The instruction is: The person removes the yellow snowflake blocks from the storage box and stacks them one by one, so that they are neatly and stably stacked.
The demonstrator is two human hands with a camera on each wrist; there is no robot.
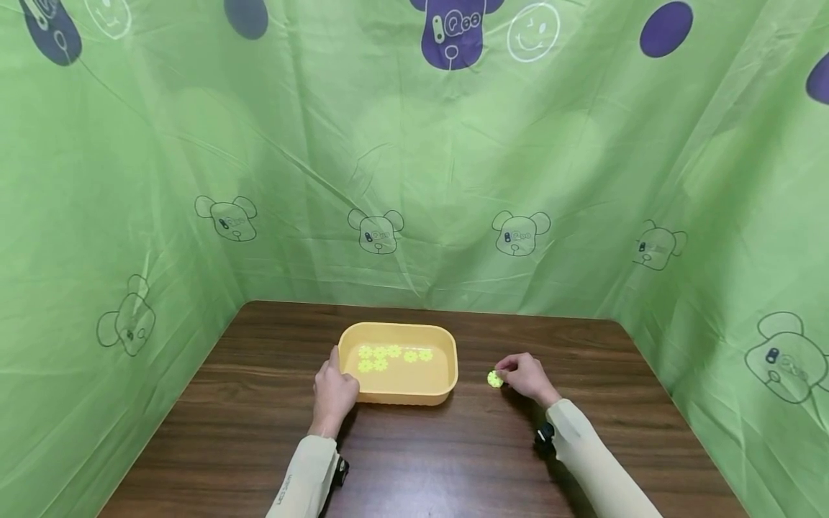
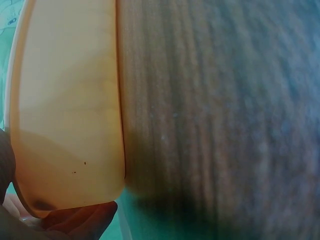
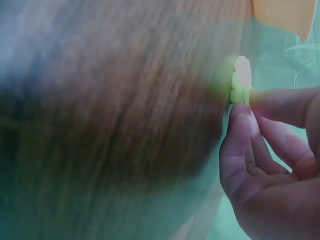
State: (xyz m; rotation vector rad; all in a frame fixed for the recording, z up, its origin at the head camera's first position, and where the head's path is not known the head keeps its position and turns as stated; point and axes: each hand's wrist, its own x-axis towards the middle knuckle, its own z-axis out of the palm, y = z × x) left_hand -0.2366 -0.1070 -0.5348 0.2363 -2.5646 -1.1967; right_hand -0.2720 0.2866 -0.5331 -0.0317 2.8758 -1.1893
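A yellow rectangular plastic tub stands on the table, with several yellow-green flower-shaped pieces lying on its bottom. At its near left corner my left hand grips the wall; the left wrist view shows the tub close up, fingers along its outside. To the right of the tub, my right hand pinches another flower-shaped piece between thumb and fingers. In the right wrist view this flower piece is seen edge-on, just at the table surface; whether it touches the wood I cannot tell.
The dark wood-grain table reaches back to a green curtain with printed bear heads, which surrounds the far side and both flanks. A black band sits on the right wrist.
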